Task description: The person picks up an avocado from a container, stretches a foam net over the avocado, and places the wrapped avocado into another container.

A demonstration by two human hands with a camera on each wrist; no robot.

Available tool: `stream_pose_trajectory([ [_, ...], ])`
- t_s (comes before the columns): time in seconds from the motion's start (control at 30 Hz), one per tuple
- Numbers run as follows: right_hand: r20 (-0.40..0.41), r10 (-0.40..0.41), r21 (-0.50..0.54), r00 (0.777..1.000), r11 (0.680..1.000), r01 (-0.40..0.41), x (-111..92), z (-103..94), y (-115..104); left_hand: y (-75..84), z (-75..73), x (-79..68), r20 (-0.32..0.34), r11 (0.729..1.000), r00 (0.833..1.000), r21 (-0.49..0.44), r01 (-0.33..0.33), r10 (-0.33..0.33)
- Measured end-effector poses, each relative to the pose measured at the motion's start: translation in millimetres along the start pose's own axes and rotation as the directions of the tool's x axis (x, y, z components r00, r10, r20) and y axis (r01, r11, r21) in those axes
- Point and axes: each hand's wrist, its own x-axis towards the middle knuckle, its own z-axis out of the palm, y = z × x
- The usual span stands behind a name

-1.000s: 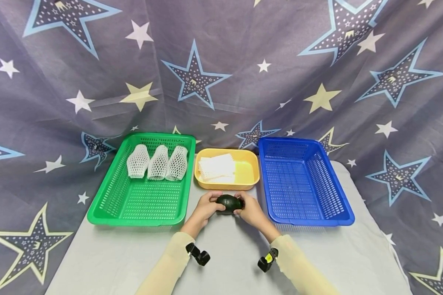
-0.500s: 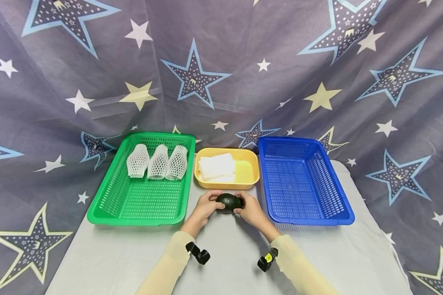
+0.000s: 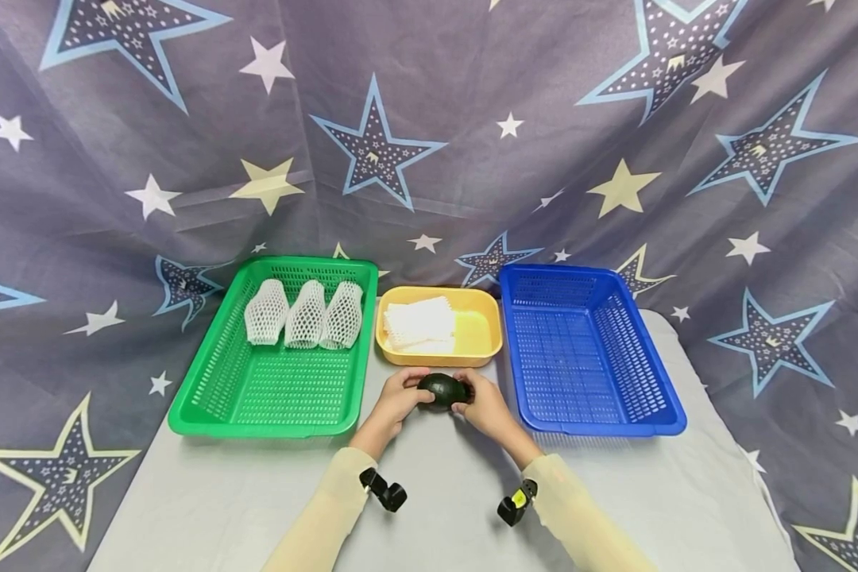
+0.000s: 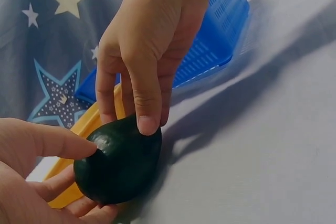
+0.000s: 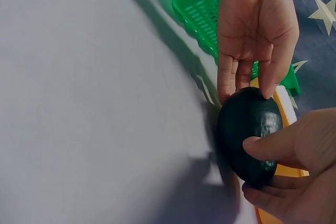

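Note:
A smooth dark green avocado (image 3: 443,391) lies sideways between my two hands, in front of the yellow bin. My left hand (image 3: 395,403) grips its left, rounder end; the thumb is on the near side and the other fingers reach behind and under. From the other side, my right hand (image 3: 488,407) pinches the right end. In the left wrist view, the right thumb presses on top of the avocado (image 4: 121,161) near its narrower end. The right wrist view has the right thumb across the glossy skin of the avocado (image 5: 239,129), with fingers curled beneath.
Behind the hands stands a yellow bin (image 3: 482,356) with white foam nets (image 3: 420,322). To the left, a green basket (image 3: 293,425) holds three netted items (image 3: 305,315) in white foam. A blue basket (image 3: 579,373) stands at the right. A star-patterned curtain (image 3: 429,119) hangs behind the table.

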Motion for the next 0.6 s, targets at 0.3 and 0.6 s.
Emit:
stream_pose_trajectory([
  [0.3, -0.002, 0.014, 0.032, 1.000, 0.999, -0.014, -2.3, 0.7, 0.1, -1.0, -0.4, 1.5, -0.008, 1.000, 1.000, 0.000, -0.007, 0.007],
  [0.6, 0.005, 0.014, 0.032, 1.000, 0.999, -0.014, -3.2, 0.7, 2.0, -2.2, -1.9, 1.1, -0.008, 1.000, 1.000, -0.012, 0.007, -0.007],
])
